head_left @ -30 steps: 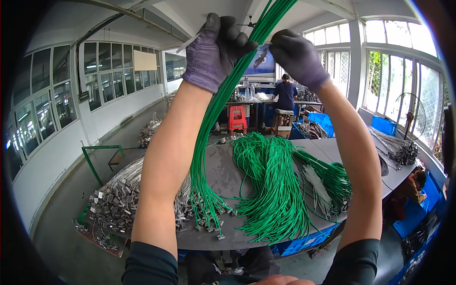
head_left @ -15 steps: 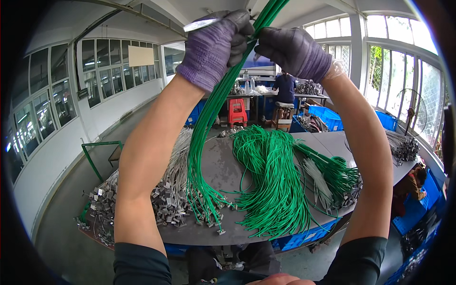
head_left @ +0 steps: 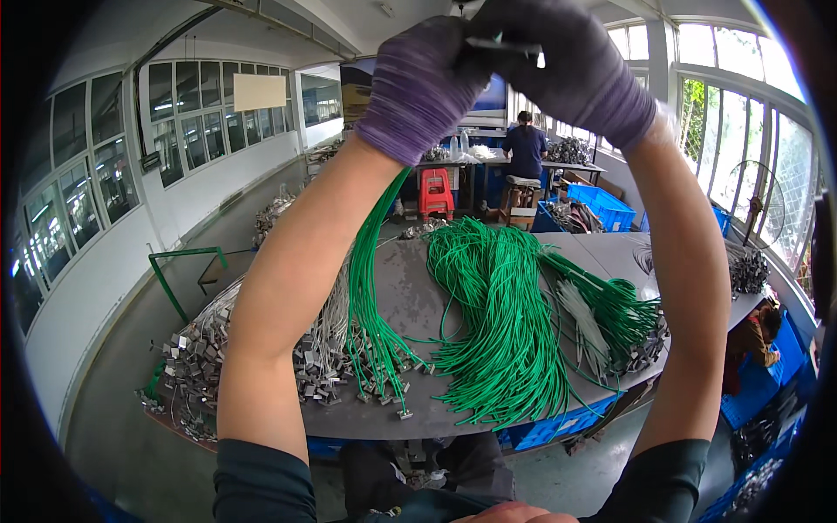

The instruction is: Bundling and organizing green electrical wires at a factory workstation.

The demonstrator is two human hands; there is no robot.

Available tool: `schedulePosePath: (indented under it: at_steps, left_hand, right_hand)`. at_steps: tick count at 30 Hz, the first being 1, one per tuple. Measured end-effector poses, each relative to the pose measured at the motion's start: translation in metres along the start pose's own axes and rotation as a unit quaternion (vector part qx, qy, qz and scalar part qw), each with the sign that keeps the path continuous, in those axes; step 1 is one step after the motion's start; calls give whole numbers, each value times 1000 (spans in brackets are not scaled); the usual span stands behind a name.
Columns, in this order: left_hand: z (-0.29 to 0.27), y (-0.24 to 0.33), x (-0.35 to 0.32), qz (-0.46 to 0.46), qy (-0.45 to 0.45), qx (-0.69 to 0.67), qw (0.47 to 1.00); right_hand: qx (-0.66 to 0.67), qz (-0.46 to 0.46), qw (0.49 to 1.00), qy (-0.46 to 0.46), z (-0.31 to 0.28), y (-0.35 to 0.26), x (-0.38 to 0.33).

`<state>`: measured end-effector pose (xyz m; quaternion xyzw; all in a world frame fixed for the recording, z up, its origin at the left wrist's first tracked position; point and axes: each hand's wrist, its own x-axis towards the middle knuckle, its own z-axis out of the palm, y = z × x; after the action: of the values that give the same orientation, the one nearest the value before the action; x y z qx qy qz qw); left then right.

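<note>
My left hand (head_left: 427, 87), in a purple-and-dark glove, is raised high and closed. A bundle of green cables (head_left: 366, 270) hangs from it down behind my left wrist; its upper end is hidden by the gloves. The bundle's lower ends carry small metal connectors (head_left: 404, 413) that rest on the table. Against the left hand, my right hand (head_left: 567, 74) is closed too, in a matching glove, blurred by motion. A thin greyish strip (head_left: 506, 45) shows between the hands; what it is I cannot make out.
A large pile of green cables (head_left: 501, 340) lies on the grey table (head_left: 405, 292). Grey cables with metal connectors (head_left: 192, 370) heap at the left. Farther off are a red stool (head_left: 435, 193), a seated person (head_left: 525, 150) and blue crates (head_left: 602, 207). Another person (head_left: 757, 340) is at the right.
Both hands have come closer together, and the right hand has moved across the top of the bundle. The bundle's upper length, visible before, is now hidden. The view has tilted slightly.
</note>
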<state>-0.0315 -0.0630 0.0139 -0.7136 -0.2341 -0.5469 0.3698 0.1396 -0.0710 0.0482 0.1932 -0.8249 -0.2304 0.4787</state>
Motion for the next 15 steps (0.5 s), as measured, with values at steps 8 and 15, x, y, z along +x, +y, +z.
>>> schedulePosePath:
  at_steps: [8,15]
  left_hand:
    - [3,-29,-6,49,27,-67,996]
    - [-8,-24,-2,-188,-54,-265,944]
  right_hand:
    - [-59,165,972,-158,-18,36,7]
    - [244,347,899,-110,-25,31,-5]
